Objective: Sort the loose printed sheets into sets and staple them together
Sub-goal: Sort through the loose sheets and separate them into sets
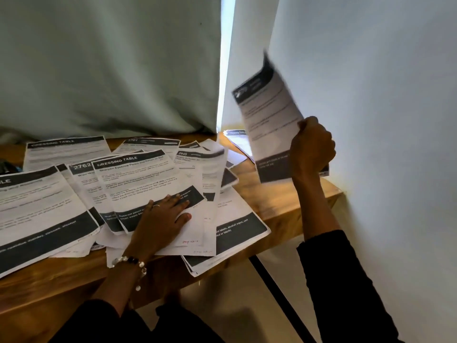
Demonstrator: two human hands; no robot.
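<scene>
At the far left, partly cut by the frame edge: a large white printed sheet with black header and footer bands [42,214], lying near the front edge of the brown wooden table [279,206]. Behind it, toward the back left corner of the table: a white printed sheet headed "DRESSING TABLE" [65,152]. Next to the right, in the middle of the table: a loose overlapping heap of white printed sheets [212,189], the top one a white sheet headed "DRESSING TABLE" with an eyebrow pencil title [143,179]. Resting flat on the lower part of this top sheet: the left hand [164,219], fingers straight and spread, pressing down and grasping nothing; on its wrist a bracelet of white and dark beads [132,264]. At the back, a grey-green curtain [111,65] hanging down to the back edge of the table. Further right, above the right edge of the table: a white printed sheet with dark bands, blurred [272,120], lifted upright in the air. Holding its lower right side: the right hand [312,147], fingers curled tightly around the paper, with a black sleeve [346,288] below. At the far right: a pale white curtain [383,95].
</scene>
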